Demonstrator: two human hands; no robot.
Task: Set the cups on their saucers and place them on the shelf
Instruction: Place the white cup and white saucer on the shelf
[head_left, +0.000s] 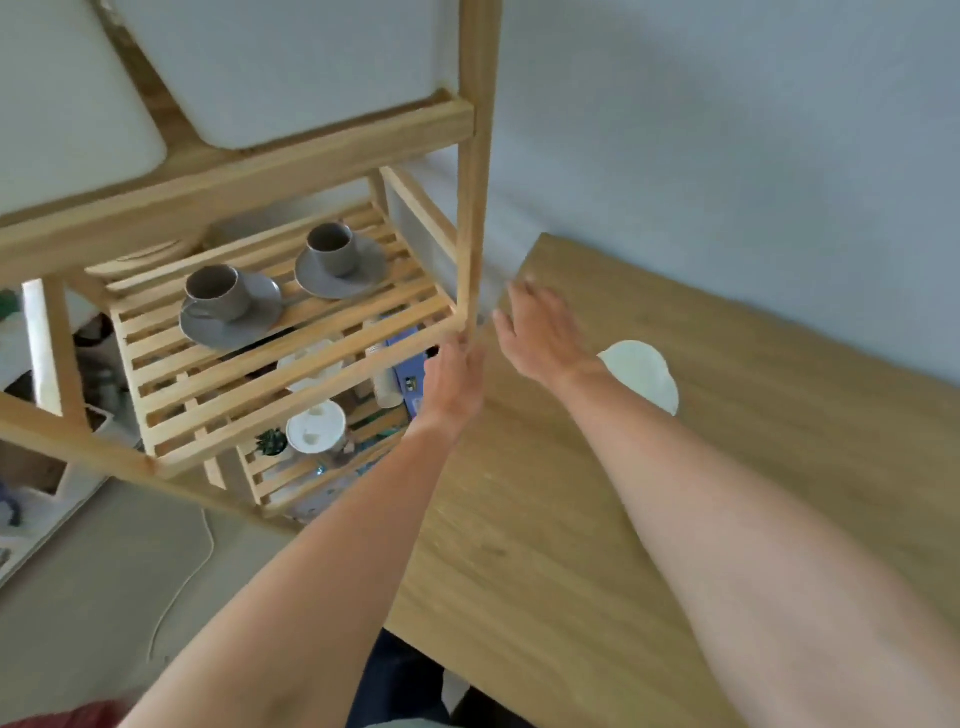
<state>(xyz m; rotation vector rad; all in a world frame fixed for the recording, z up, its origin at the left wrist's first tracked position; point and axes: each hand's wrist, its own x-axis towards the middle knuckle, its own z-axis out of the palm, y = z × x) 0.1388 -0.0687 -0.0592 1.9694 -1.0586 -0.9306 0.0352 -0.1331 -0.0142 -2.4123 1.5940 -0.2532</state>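
Observation:
Two grey cups stand on grey saucers on the slatted wooden shelf (291, 364). The nearer cup (215, 291) sits on its saucer (228, 327) at the left. The farther cup (332, 248) sits on its saucer (363, 273) to the right. My left hand (454, 382) is at the shelf's front right corner, by the upright post, fingers together and holding nothing. My right hand (540, 332) hovers over the wooden table's (571, 519) far left corner, fingers spread, empty.
A white round object (644, 374) lies on the table behind my right forearm. Lower shelf levels hold white lids, a small plant and a blue box (410, 364). White bins sit on the top level. A thin cable runs over the floor at the left.

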